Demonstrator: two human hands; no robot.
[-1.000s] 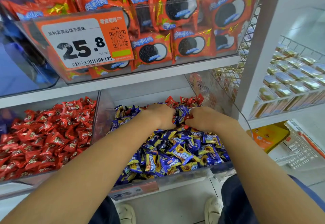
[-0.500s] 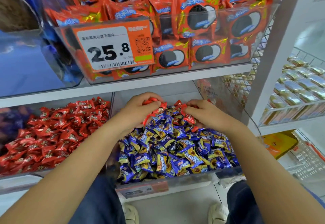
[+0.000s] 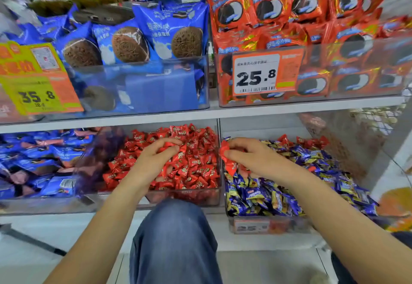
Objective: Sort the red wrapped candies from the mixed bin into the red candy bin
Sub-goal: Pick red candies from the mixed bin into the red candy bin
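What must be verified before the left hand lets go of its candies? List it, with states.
1. Left hand over the red candy bin: ok.
2. Left hand holding red candy: ok, red wrappers between its fingers.
3. Right hand gripping red candies: ok.
4. Right hand past the divider: not ok, over the mixed bin.
5. Blue wrapper caught in either hand: cannot tell.
6. Red candies left at the mixed bin's back: ok, several.

The orange price tag (image 3: 266, 73) reads "25.8"; the yellow-and-orange price tag (image 3: 38, 83) reads "35.8".
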